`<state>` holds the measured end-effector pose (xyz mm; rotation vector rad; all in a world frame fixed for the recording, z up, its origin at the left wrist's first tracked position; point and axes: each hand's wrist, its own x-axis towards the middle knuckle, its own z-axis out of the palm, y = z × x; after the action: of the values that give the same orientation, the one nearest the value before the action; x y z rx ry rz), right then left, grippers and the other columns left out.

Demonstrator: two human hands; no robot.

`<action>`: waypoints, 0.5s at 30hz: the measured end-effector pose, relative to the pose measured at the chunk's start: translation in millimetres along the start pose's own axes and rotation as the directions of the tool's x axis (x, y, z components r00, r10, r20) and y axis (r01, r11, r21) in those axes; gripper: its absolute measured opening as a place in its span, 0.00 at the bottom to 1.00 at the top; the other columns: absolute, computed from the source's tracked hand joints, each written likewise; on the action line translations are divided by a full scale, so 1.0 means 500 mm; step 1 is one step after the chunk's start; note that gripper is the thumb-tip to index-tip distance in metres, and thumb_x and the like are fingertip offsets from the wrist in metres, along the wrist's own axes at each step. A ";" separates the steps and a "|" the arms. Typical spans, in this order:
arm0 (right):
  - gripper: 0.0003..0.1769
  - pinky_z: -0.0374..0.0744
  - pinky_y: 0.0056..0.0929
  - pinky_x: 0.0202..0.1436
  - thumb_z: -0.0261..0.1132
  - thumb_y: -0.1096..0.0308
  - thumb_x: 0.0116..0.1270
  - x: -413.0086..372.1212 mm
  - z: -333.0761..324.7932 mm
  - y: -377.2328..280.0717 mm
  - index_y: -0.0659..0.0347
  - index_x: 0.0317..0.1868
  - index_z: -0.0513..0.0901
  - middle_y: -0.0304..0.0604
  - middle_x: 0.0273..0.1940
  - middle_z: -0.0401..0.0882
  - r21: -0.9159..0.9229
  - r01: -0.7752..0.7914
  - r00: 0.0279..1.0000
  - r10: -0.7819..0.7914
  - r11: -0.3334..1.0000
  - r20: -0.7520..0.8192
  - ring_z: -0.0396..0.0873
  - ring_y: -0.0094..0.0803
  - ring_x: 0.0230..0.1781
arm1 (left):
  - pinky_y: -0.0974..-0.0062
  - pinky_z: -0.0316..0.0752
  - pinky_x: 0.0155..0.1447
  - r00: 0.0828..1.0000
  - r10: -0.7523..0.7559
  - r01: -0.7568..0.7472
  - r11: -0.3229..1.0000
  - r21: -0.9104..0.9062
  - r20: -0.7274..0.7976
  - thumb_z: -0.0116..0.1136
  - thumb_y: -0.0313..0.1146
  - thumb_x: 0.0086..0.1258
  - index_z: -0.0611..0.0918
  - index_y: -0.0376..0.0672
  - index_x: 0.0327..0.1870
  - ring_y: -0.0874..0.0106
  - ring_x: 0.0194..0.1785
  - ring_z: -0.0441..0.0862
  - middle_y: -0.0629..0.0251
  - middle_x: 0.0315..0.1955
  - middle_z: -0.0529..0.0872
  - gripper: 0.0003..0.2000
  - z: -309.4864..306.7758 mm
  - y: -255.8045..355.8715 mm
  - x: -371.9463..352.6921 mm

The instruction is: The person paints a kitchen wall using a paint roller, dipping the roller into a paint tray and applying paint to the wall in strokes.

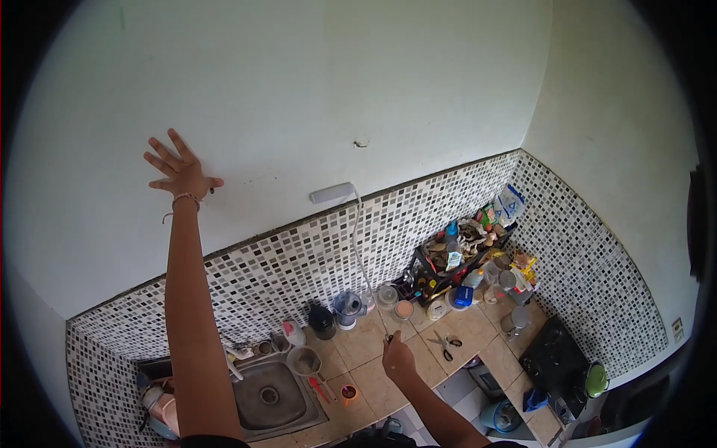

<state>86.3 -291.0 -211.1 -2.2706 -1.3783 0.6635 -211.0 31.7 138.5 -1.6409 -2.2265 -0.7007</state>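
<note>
My left hand (182,173) is raised high with its fingers spread against the pale wall (418,75), and a bracelet circles its wrist. Lower down, over the tiled counter (352,366), my right hand (399,357) is closed around something small and dark, mostly hidden by the fingers. A white cord (358,250) runs down the mosaic tiles from a white power strip (331,193) and ends close to that hand. Open scissors (447,346) lie on the counter just right of it.
A steel sink (270,396) is at lower left, beside a strainer-like bowl (305,361) and red-handled tool (319,389). Jars, a blender jug (348,308) and a crowded rack (463,254) line the wall. At right stands a black stove (555,358) with a green pot (595,379).
</note>
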 end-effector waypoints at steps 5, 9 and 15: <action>0.27 0.79 0.53 0.29 0.53 0.59 0.77 0.048 -0.114 -0.066 0.77 0.61 0.62 0.65 0.26 0.80 -0.027 0.132 0.971 -0.135 0.991 -0.198 0.82 0.60 0.27 | 0.19 0.42 0.65 1.000 -0.003 0.003 1.000 0.003 0.005 0.84 0.49 0.41 0.23 0.47 0.76 0.37 0.74 0.10 0.37 0.72 0.13 0.77 0.004 -0.001 -0.004; 0.24 0.78 0.55 0.29 0.53 0.60 0.76 0.074 -0.177 -0.101 0.75 0.59 0.63 0.66 0.26 0.80 -0.079 0.185 0.937 -0.200 0.979 -0.287 0.81 0.62 0.27 | 0.19 0.42 0.65 1.000 0.001 -0.001 1.000 -0.005 0.000 0.84 0.49 0.41 0.23 0.47 0.76 0.36 0.74 0.09 0.37 0.72 0.12 0.77 0.004 -0.002 -0.004; 0.24 0.78 0.58 0.35 0.53 0.61 0.76 0.023 -0.077 -0.046 0.74 0.59 0.60 0.69 0.31 0.81 0.065 0.106 0.989 -0.098 0.992 -0.114 0.81 0.65 0.32 | 0.19 0.42 0.65 1.000 -0.011 0.011 1.000 0.010 0.012 0.84 0.49 0.41 0.23 0.47 0.76 0.36 0.74 0.10 0.37 0.71 0.12 0.77 -0.001 0.002 -0.004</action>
<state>97.0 -274.3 -169.5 -2.1323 -1.3849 0.5362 -209.7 30.0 138.2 -1.6336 -2.2448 -0.6832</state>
